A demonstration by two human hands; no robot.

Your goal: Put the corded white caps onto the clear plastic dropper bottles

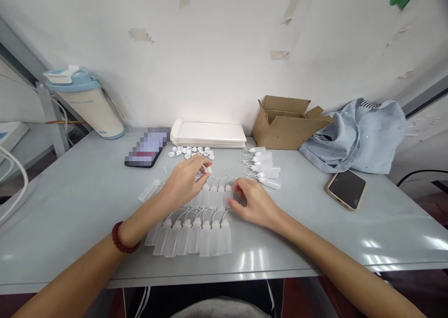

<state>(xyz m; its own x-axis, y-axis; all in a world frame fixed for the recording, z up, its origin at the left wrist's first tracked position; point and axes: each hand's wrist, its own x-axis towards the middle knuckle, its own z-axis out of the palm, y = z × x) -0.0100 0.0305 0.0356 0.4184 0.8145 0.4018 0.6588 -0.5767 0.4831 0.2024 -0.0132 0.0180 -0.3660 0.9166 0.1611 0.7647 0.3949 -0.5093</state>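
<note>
1. Left hand (182, 182): fingers pinch a small white cap (207, 169) above the bottles.
2. Right hand (252, 203): fingers loosely spread, released, resting on the upper row's end.
3. Translucent plastic bottles (196, 238): two rows mid-table, bases just short of the grey table's (301, 257) front edge.
4. Loose white caps (191, 152): clustered beyond, toward the back edge.

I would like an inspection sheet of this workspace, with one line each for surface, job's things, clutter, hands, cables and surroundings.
Surface: grey table, glossy, with light reflections.
Job's things: translucent plastic bottles with thin looped tubes, in rows and a group at right; white caps in a loose heap.
Hands: left hand pinches a small white cap; right hand touches the upper bottles.
Clutter: cardboard box, white stack, blue cloth bag, phone, blurred device, water jug.
Cables: white cable at left, black cable at right.
Surroundings: white wall with tape scraps.
</note>
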